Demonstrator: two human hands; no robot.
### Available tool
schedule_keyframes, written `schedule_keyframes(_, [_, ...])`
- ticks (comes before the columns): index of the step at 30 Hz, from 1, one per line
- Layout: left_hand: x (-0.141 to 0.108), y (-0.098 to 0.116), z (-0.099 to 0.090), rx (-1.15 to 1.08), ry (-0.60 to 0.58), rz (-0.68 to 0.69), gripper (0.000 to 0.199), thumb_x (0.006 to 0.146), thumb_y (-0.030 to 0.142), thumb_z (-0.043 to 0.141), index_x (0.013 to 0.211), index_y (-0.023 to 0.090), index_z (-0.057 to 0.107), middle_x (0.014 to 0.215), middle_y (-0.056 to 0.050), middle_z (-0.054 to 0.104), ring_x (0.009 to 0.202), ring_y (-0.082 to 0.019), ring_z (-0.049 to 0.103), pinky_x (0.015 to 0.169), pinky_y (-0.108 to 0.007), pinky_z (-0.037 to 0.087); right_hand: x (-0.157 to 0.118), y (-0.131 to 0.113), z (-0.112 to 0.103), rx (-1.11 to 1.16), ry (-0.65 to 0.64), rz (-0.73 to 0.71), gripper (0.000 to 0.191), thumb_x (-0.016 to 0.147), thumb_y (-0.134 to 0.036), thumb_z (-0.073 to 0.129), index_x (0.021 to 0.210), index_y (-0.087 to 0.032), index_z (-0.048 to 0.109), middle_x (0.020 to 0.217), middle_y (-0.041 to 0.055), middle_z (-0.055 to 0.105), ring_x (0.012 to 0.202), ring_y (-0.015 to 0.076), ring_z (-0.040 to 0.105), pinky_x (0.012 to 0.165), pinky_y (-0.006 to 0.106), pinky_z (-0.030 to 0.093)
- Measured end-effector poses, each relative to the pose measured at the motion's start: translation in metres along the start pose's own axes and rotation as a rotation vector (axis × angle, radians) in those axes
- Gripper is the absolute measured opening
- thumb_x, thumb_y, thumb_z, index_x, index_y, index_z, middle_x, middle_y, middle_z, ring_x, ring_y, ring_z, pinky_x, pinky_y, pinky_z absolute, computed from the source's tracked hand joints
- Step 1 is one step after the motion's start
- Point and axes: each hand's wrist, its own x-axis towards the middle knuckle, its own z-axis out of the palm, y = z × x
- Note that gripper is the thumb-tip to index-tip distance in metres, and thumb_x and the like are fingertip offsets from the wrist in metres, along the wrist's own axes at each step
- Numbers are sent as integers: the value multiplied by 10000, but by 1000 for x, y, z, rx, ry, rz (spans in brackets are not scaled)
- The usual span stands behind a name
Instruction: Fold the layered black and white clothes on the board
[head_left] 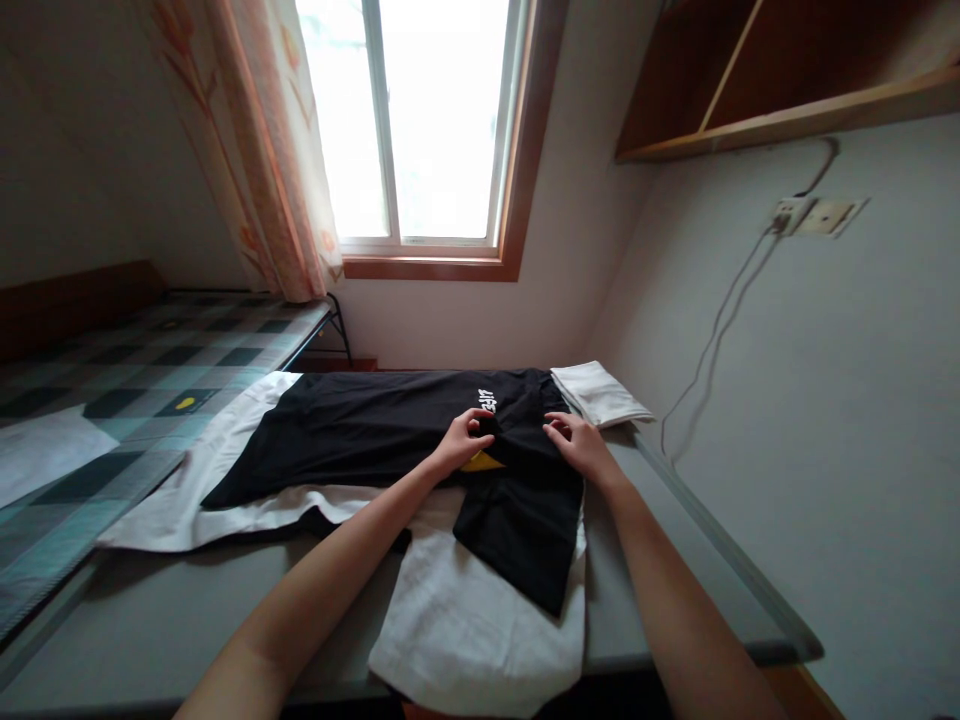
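A black T-shirt (360, 420) with white lettering and a yellow patch lies spread on top of a white garment (487, 620). Its short sleeve (521, 535) points toward me. My left hand (463, 442) is over the chest by the lettering, thumb and fingers curved and apart. Close to the shirt's bunched right end is my right hand (579, 446), its fingers slightly bent and spread. Neither hand visibly grips cloth; whether the fingertips touch the shirt I cannot tell. Just beyond my right hand lies a folded white cloth (600, 392).
The clothes rest on a grey table (225, 620) with a wall along its right side. To the left stands a bed (142, 370) with a checked cover. A window (442, 120) and curtain (262, 150) are ahead. A cable (712, 350) hangs at right, below a wooden shelf (787, 115).
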Motion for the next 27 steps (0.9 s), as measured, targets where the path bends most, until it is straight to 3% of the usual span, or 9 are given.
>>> schedule_keyframes(7, [2,-4,1,24,17,-9,303,765,247,708,1050,156,659,814,-2,613,678,-122,584,578,-222,482,-4,-6,12,-315,-125,-20,263,882,-267,613,1112,-198,721,1120,105,719,1036,244,663,894,355,484])
schedule_keyframes(10, [3,-5,-2,127,28,88,217,761,241,691,959,162,651,825,1,613,676,-119,570,604,-232,479,-5,-11,15,-362,-131,-8,254,899,-229,583,1106,-203,728,1093,96,714,1008,228,664,874,336,469])
schedule_keyframes(13, [4,-2,-6,283,7,212,121,765,194,660,879,179,622,825,6,625,730,-129,577,679,-241,476,-6,-14,18,-395,-86,17,240,896,-212,575,1071,-203,739,1061,97,713,995,231,656,863,334,455])
schedule_keyframes(18, [-1,3,-7,512,15,282,81,822,168,590,894,204,601,824,-1,635,753,-157,576,766,-291,472,-7,-18,18,-438,24,56,221,903,-228,529,915,-221,750,966,91,736,950,245,666,834,341,449])
schedule_keyframes(23, [-8,2,-3,730,19,358,205,802,75,556,930,220,623,983,-53,654,977,-222,571,940,-383,409,-5,-18,16,-321,159,138,269,913,-275,487,1004,-216,732,859,94,758,807,247,695,762,337,485])
schedule_keyframes(27, [-10,0,-3,727,11,356,240,788,44,519,866,221,662,1017,-49,637,982,-205,582,932,-372,392,-3,-15,20,-234,205,70,313,920,-283,457,1051,-180,722,946,126,753,931,265,681,847,362,500])
